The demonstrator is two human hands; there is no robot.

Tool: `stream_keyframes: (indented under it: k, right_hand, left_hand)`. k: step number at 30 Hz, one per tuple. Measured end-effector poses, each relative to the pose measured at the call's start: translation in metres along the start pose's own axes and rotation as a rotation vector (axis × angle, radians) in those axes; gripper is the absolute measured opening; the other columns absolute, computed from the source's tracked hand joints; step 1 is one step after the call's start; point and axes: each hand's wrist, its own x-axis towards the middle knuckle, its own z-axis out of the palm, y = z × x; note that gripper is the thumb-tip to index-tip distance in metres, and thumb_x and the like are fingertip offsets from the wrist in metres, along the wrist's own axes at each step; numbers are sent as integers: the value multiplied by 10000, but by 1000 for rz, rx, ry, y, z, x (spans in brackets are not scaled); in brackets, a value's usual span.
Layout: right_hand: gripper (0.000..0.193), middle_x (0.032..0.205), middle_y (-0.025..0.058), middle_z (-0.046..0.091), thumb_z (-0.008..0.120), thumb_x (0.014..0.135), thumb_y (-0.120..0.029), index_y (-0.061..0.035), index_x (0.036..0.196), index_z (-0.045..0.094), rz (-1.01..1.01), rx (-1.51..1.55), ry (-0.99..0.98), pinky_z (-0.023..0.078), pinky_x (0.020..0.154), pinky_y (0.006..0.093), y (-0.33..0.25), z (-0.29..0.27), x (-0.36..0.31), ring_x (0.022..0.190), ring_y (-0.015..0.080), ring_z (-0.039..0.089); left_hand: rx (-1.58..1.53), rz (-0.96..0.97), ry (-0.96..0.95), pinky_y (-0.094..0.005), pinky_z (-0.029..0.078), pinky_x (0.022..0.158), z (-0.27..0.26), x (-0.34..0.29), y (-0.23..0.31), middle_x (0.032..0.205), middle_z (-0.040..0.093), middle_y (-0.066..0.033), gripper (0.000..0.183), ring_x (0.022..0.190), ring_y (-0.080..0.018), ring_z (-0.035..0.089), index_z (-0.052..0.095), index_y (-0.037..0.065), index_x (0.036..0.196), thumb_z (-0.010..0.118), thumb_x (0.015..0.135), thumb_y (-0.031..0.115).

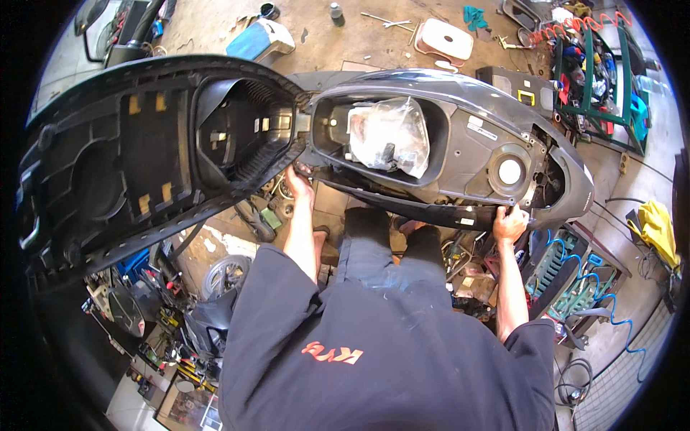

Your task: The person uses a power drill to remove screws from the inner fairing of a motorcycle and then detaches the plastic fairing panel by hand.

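At the bottom of the frame, the person's dark shirt (388,359) fills the foreground, soft cloth with an orange print, and both bare forearms rise from it toward the middle.

The left hand (299,184), just left of centre, reaches up with its fingers curled against the lower edge of the scooter body panel (460,115), near the hinge where the seat meets the tub. The fingers look bent around the rim, though how tightly they close cannot be told from this angle. The right hand (509,223), right of centre, has its fingers folded over the lower rear edge of the same panel, thumb below, gripping the plastic lip.

The panel is a long, rounded shell of glossy dark grey plastic spanning the centre to the right of the frame. Set in it is a matte black storage tub (330,136) holding a crumpled clear plastic bag (392,133). To the right of the tub, a round white filler opening (509,171) sits in a ribbed recess.

At left, the raised seat (122,158) shows its underside: hard black moulded plastic with ribs, hollows and small yellow pads.

Below the panel, between the arms, lie the person's dark trousers (388,244) and a clutter of parts on the floor. A coiled blue air hose (596,287) runs at lower right.

Farthest, along the top of the frame, a dusty concrete floor (323,50) carries a white plastic stool (445,37), and a green metal rack (600,79) stands at upper right.
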Motion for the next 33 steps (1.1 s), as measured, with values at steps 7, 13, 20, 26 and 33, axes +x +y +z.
stream_keyframes:
  k: [7,13,20,26,33]
  right_hand:
    - [318,813,200,665,594,797,-320,-28,908,647,28,-21,-96,456,807,485,-6,-3,11,824,409,573]
    - [369,831,231,662,590,801,-341,0,931,646,67,-65,-111,456,822,497,-11,-10,7,840,426,574]
    - [425,829,246,658,603,801,-379,25,926,645,67,-69,-96,460,822,504,-9,-7,4,852,433,577]
    - [491,857,248,671,618,810,-404,37,1024,646,95,-118,-131,455,851,493,-9,-7,2,876,436,588]
    - [560,898,256,688,599,839,-455,35,1108,630,103,-154,-169,470,871,484,-14,-12,4,937,428,617]
  left_hand:
    - [-109,12,62,-305,466,610,-22,5,-7,758,519,-11,226,657,-138,506,545,83,981,469,1013,294]
    - [-27,-27,12,-322,491,664,-21,23,-13,741,573,-13,284,704,-154,578,561,89,971,507,993,366]
    - [346,22,94,-325,478,805,-30,2,5,1118,645,-46,346,965,-151,617,588,94,1211,536,986,352]
    - [655,32,-85,-312,463,957,-13,-37,41,1269,616,-110,481,1091,-188,596,457,37,1434,546,984,180]
    - [714,-40,-284,-301,487,897,-56,-75,31,1225,642,-100,405,926,-178,665,558,92,1364,558,965,161]
